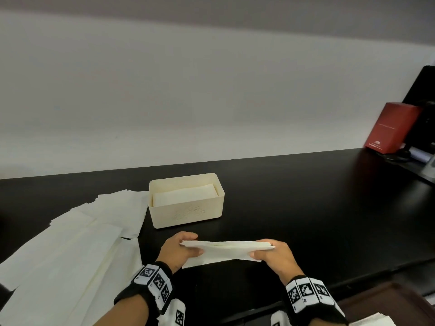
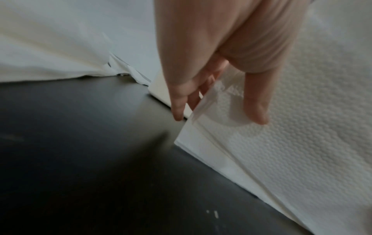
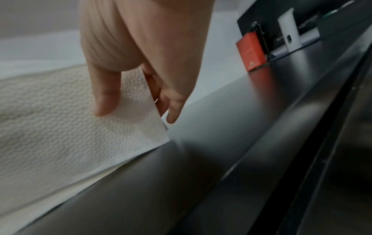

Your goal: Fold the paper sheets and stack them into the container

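Observation:
A folded white paper sheet [image 1: 226, 251] is held between both hands just above the black table [image 1: 317, 208], near its front edge. My left hand [image 1: 186, 248] pinches its left end, thumb on top and fingers underneath. My right hand [image 1: 266, 251] pinches the right end the same way. In the left wrist view the thumb [image 2: 256, 109] presses the embossed sheet [image 2: 292, 151]. In the right wrist view the thumb [image 3: 106, 98] lies on the sheet [image 3: 60, 127]. Behind the hands stands the cream container [image 1: 188, 216] with folded sheets [image 1: 186, 194] inside.
Several unfolded paper sheets [image 1: 70, 250] lie spread at the left of the table, reaching the container's left side. A red box [image 1: 390, 128] and dark equipment [image 1: 421, 95] stand at the far right. The table's front edge runs just below my right hand.

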Motion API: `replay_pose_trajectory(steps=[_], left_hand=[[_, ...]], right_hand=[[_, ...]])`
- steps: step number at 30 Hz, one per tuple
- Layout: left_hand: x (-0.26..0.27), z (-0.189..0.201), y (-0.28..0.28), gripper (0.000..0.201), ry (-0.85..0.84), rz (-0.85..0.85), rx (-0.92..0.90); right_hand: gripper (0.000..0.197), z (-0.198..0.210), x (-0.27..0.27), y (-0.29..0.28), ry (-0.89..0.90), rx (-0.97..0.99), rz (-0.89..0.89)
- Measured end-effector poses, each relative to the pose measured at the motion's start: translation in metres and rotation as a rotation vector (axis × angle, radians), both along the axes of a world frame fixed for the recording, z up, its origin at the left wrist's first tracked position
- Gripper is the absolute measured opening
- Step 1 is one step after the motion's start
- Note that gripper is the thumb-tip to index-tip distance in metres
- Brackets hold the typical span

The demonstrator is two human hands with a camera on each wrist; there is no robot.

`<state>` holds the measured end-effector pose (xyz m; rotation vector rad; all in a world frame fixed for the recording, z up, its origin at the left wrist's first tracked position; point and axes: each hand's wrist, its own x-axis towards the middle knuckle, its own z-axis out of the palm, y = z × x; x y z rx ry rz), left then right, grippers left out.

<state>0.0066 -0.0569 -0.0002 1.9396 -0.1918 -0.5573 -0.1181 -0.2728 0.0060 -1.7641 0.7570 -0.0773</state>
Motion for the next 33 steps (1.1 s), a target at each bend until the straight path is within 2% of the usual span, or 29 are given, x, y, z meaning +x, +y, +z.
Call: replay_pose_trajectory(steps=[5,8,11,13,19,22,25,30,33], left_hand=[[-0.003,0.012,-0.005,0.024,0.024,0.087,-0.161],[-0.005,0.020,-0.007,0.036,0.052,0.094,-0.248],[-0.008,0.020,-0.008,0.054,0.070,0.085,-0.233],[-0.009,0.019,-0.009,0.067,0.093,0.103,-0.248],[-0.008,0.019,-0.016,0.084,0.096,0.132,-0.224],[-0.009,0.025,-0.020,0.073,0.054,0.185,-0.255],[-0.008,0.027,-0.022,0.049,-0.016,0.270,-0.314],[-0.005,0.024,-0.022,0.007,-0.027,0.330,-0.384],[-0.003,0.019,-0.020,0.005,-0.040,0.351,-0.345]], right_hand=[[0.017,0.004,0.008,0.004,-0.194,0.199,-0.155],[0.026,0.007,0.011,0.004,-0.233,0.265,-0.148],[0.049,-0.002,0.011,0.003,-0.173,0.277,-0.077],[0.056,-0.008,0.011,0.003,-0.124,0.273,-0.050],[0.032,-0.011,0.012,0.009,-0.132,0.221,-0.045],[0.025,-0.008,0.015,0.009,-0.161,0.175,-0.026],[0.026,-0.009,0.017,0.010,-0.148,0.168,0.002],[0.032,-0.007,0.018,0.011,-0.132,0.175,0.054],[0.037,-0.006,0.017,0.011,-0.123,0.182,0.050]])
